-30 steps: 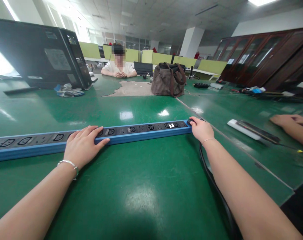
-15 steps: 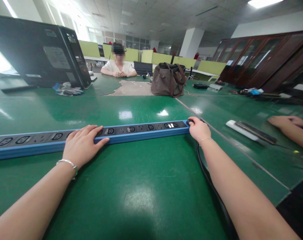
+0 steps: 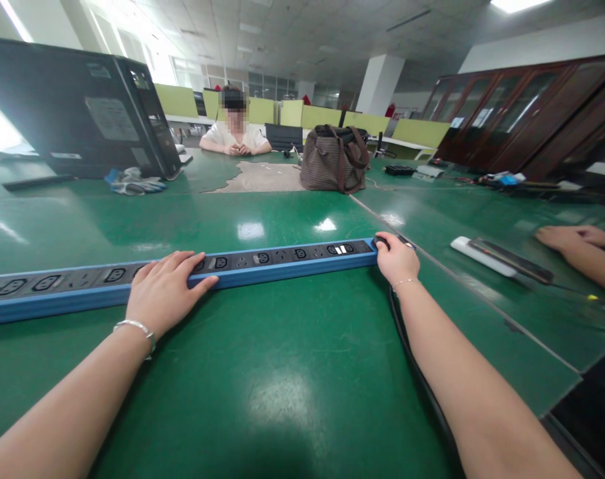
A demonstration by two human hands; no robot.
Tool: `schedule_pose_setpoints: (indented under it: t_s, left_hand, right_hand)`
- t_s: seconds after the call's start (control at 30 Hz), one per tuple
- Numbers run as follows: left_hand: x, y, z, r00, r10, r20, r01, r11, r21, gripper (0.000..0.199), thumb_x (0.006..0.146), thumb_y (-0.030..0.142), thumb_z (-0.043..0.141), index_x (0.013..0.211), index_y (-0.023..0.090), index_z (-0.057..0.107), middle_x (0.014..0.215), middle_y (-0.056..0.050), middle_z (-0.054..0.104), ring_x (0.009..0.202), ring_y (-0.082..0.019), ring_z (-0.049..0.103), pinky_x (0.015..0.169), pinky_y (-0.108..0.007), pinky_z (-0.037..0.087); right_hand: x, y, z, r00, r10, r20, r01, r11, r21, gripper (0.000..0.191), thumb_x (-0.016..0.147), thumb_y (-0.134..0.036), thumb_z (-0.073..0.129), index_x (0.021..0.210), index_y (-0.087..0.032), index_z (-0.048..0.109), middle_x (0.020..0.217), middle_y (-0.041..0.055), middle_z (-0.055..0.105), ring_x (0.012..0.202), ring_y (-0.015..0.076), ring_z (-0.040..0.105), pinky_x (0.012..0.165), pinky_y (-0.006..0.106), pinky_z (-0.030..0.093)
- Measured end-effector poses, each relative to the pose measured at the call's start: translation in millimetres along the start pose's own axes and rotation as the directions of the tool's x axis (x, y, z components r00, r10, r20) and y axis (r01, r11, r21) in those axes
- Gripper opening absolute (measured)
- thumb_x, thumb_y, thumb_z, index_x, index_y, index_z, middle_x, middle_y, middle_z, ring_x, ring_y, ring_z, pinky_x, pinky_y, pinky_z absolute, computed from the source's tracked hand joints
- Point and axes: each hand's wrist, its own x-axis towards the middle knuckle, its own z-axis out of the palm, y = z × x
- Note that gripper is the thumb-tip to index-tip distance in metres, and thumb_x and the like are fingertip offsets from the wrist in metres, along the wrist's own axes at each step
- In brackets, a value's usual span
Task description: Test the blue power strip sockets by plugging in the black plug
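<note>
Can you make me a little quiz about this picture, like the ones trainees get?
1. True or false: the left hand lies over the strip.

2. Pick one. Which is nearest the right hand?
A) the bag
B) the strip
C) the gloves

3. Fill in the colour: the tabletop is ____.

Key: 1. True. 2. B. 3. green.

light: bright, windows (image 3: 185,72) at left, ceiling lamp (image 3: 519,5) upper right | glare: white patches on green tabletop (image 3: 302,346) (left edge washed out too) | shadow: bottom centre | edges: stretched
</note>
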Motion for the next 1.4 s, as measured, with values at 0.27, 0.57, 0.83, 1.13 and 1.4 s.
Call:
schedule_pose_setpoints:
  t_s: [0.27, 0.57, 0.83, 1.13, 1.4]
  left_hand:
    - [0, -1, 0.2, 1.000, 0.000, 0.004, 0.000, 1.000, -0.013, 0.064, 0.085, 0.062, 0.031, 0.133, 0.023, 0.049, 0.139, -0.008, 0.051, 0.127, -0.030, 0.045, 0.108, -0.048, 0.030]
    - [0, 1, -3.0, 1.000, 0.016, 0.012, -0.016, 0.999, 0.030, 0.064, 0.087, 0.061, 0.031, 0.133, 0.020, 0.048, 0.139, -0.008, 0.050, 0.126, -0.028, 0.046, 0.107, -0.047, 0.030]
    - [-1, 0, -2.5, 1.000, 0.015, 0.018, -0.015, 0.999, 0.043, 0.064, 0.087, 0.061, 0.031, 0.133, 0.022, 0.047, 0.139, -0.008, 0.050, 0.126, -0.028, 0.046, 0.108, -0.047, 0.030]
    - [0, 1, -2.7, 1.000, 0.010, 0.021, -0.010, 1.000, 0.026, 0.065, 0.086, 0.062, 0.030, 0.133, 0.020, 0.048, 0.139, -0.009, 0.050, 0.126, -0.029, 0.046, 0.108, -0.047, 0.029]
    - [0, -1, 0.9, 1.000, 0.011, -0.010, -0.011, 1.000, 0.015, 0.065, 0.086, 0.062, 0.031, 0.132, 0.021, 0.050, 0.138, -0.008, 0.052, 0.126, -0.029, 0.047, 0.108, -0.047, 0.030]
  right_hand:
    - [2, 5, 5, 0.997, 0.019, -0.071, -0.008, 0.987, 0.163, 0.042, 0.081, -0.033, 0.052, 0.118, -0.017, 0.064, 0.105, 0.0126, 0.069, 0.094, 0.0255, 0.063, 0.088, 0.038, 0.046]
    - [17, 14, 8, 0.950, 0.235, -0.204, -0.087, 0.830, 0.551, 0.044, 0.084, -0.034, 0.044, 0.120, -0.011, 0.055, 0.087, 0.0098, 0.068, 0.067, 0.0177, 0.064, 0.065, 0.030, 0.051]
    - [6, 4, 3, 0.988, 0.110, -0.104, -0.034, 0.831, 0.555, 0.039, 0.080, -0.038, 0.050, 0.106, -0.013, 0.064, 0.058, 0.0007, 0.060, 0.059, 0.0176, 0.060, 0.065, 0.031, 0.049]
    - [-1, -26, -5, 0.988, 0.082, 0.128, -0.152, 0.580, 0.800, 0.033, 0.086, -0.038, 0.050, 0.102, -0.013, 0.064, 0.043, -0.0070, 0.047, 0.031, 0.0067, 0.038, 0.033, 0.018, 0.029]
    - [-3, -33, -10, 0.951, 0.155, 0.268, -0.310, 0.523, 0.794, 0.026, 0.090, -0.024, 0.049, 0.104, -0.009, 0.065, 0.038, -0.0073, 0.047, 0.027, 0.0043, 0.035, 0.028, 0.014, 0.026]
